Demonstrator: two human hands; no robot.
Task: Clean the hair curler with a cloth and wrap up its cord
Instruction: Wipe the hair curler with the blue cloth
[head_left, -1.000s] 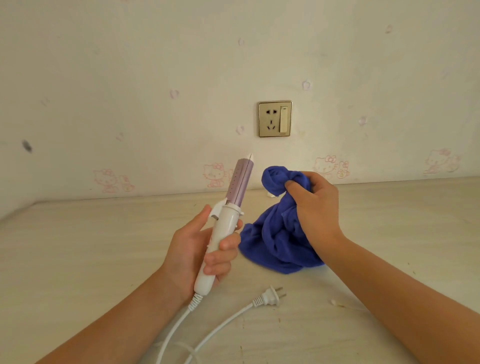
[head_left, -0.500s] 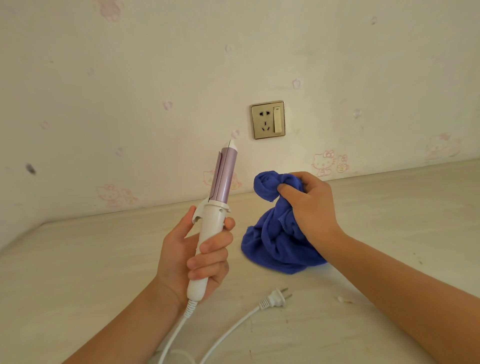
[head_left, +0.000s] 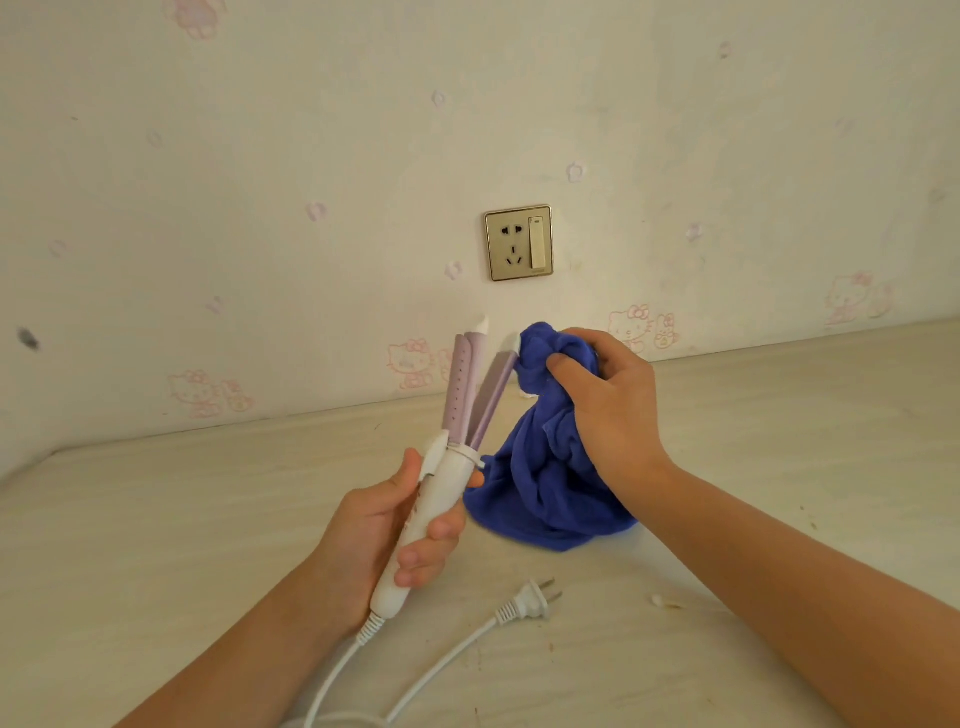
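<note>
Both fists shut: left hand (head_left: 387, 525) gripping white-handled purple hair curler (head_left: 447, 467), right hand (head_left: 608, 410) bunching blue cloth (head_left: 545, 488); sprung plates could pinch it.

A white-handled hair curler (head_left: 435, 514) with pale lilac plates, its tips capped in white, beside a deep blue cloth (head_left: 545, 467). The cord (head_left: 441, 670) and two-pin plug (head_left: 527, 603) are white. Behind, cream wallpaper (head_left: 260, 156) carries a faint pink cartoon-cat print — scattered with small pink blossoms — around a gold-toned wall socket (head_left: 518, 242). The tabletop (head_left: 156, 519) is a pale, whitewashed wood grain.
</note>
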